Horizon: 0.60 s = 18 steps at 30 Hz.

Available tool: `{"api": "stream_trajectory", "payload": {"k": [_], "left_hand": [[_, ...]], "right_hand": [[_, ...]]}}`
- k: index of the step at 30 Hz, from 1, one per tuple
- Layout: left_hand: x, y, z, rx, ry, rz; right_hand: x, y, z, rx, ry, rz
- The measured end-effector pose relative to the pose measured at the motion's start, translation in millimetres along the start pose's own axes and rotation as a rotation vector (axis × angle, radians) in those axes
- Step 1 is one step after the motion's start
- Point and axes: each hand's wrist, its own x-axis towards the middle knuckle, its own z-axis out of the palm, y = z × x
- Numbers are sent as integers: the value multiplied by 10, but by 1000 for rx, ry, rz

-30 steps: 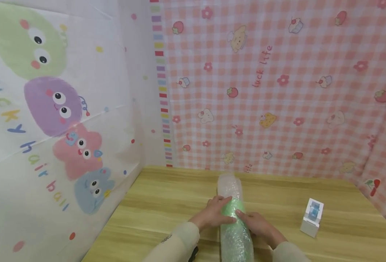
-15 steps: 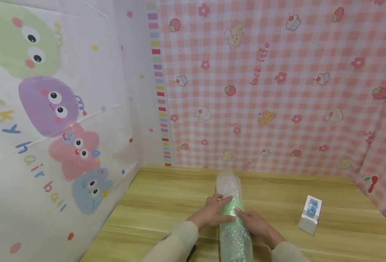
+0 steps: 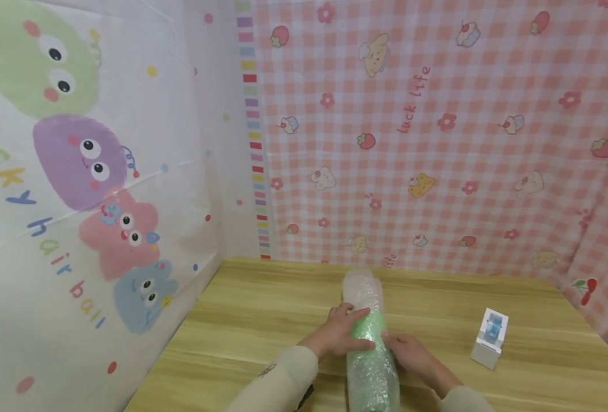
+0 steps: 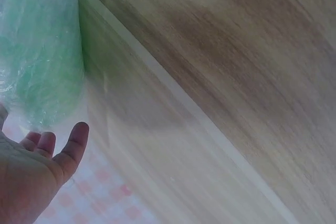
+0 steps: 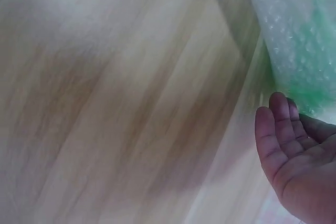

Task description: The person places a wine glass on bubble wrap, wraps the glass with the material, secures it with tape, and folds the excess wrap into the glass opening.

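A long bundle of clear bubble wrap with green showing through lies lengthwise on the wooden table. Across its left side, in the head view, my left hand rests with index finger and thumb spread over the green part. My right hand touches the bundle's right side with thumb and fingertips. In the left wrist view the left hand's fingers extend loosely beside the green-tinted wrap. The right wrist view has lightly bent fingers at the edge of the wrap.
To the right on the table stands a small white box-like object with a blue piece on top. A pink checked cloth hangs behind the table, and a white sheet with cartoon figures hangs on the left.
My right hand has shifted slightly right, its thumb moving from the top of the bundle to its right side. The left hand stays nearly in place on the wrap.
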Motion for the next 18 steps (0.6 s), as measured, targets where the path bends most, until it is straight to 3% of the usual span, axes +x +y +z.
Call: {"api": "stream_trajectory", "payload": {"k": [11, 15, 18], "left_hand": [[-9, 50, -15, 32, 11, 8], [-14, 53, -21, 18, 2, -9], [-12, 54, -24, 11, -3, -13]], "right_hand": [[-13, -12, -25, 1, 139, 44], [-39, -75, -129, -81, 234, 40], [-64, -144, -257, -214, 331, -15]]}}
